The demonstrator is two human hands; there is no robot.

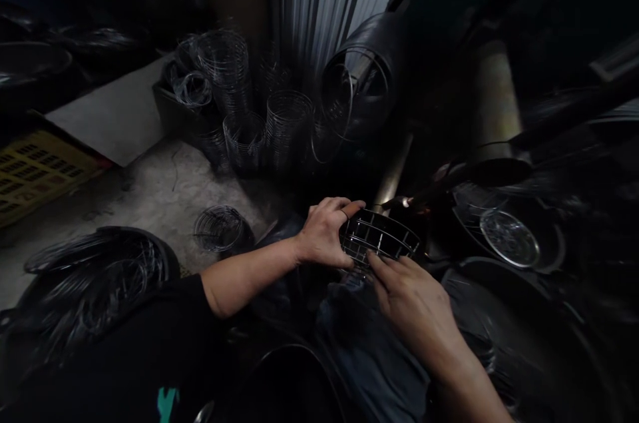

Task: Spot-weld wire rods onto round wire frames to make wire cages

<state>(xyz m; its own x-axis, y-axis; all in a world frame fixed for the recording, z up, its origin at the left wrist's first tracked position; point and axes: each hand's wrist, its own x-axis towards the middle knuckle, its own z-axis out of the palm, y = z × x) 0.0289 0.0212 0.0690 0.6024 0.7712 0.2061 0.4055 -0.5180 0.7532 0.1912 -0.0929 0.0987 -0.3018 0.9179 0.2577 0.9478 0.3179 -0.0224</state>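
A round wire basket point(382, 234), made of thin metal rings and cross wires, is held above my knees. My left hand point(327, 234) grips its left side, with the thumb at the near edge and the fingers bent over the far rim. Fingers of my right hand point(417, 293) are closed on the basket's near right side; the fingertips are partly hidden. Just behind the far rim is a dark machine arm point(442, 184) with a bright tip, close to the wire. Whether they touch I cannot tell. A pale metal rod point(394, 176) slants up behind the basket.
Stacks of wire rings point(289, 120) stand beyond my left hand, beside a tilted drum point(364, 76). One wire coil point(223, 228) sits on the floor. A tub of wire pieces point(100, 283) is at left, a yellow crate point(44, 170) behind it. Dark basins point(519, 316) stand at right.
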